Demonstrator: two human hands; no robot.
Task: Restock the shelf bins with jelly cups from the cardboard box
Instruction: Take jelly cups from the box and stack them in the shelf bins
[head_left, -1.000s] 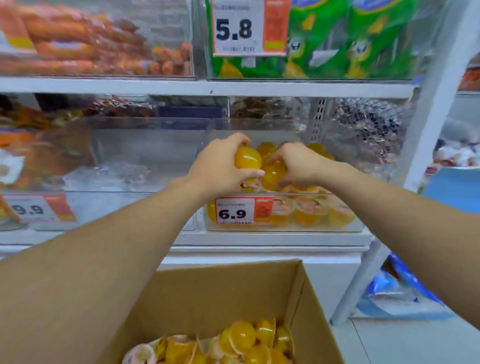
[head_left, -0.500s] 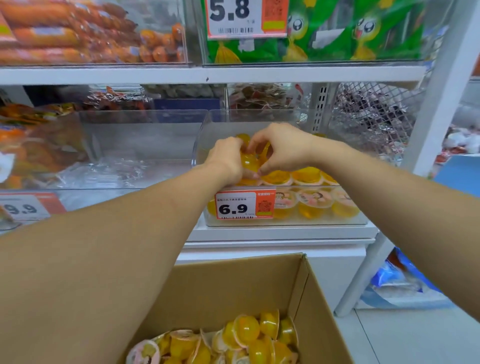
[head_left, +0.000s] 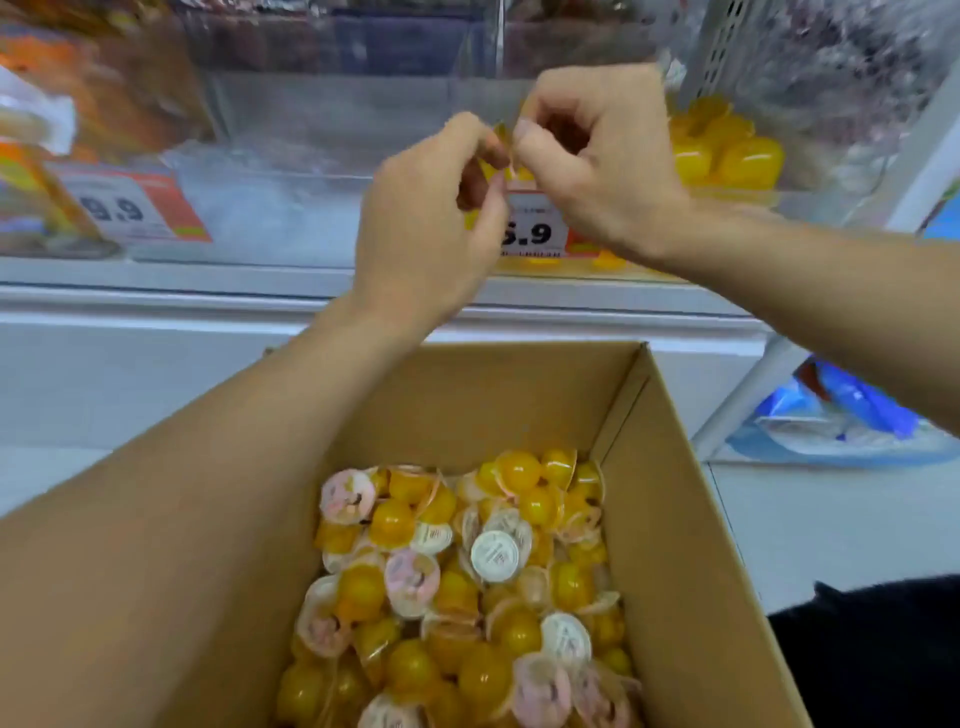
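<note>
jelly cups (head_left: 462, 587) fill the cardboard box (head_left: 691, 545); more sit in the clear bin (head_left: 727, 150) tagged "6.9" (head_left: 530, 234). both hands, left (head_left: 426, 228) and right (head_left: 602, 156), pinch something small together, unclear what. neighbouring tag reads "9.9" (head_left: 117, 208).

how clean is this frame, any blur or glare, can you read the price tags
Head view: wide-angle bend in the shelf edge; motion blur softens both hands, left hand and right hand, and the clear bin shows pale glare. The 6.9 tag is half hidden; jelly cups in the box look fairly sharp.
</note>
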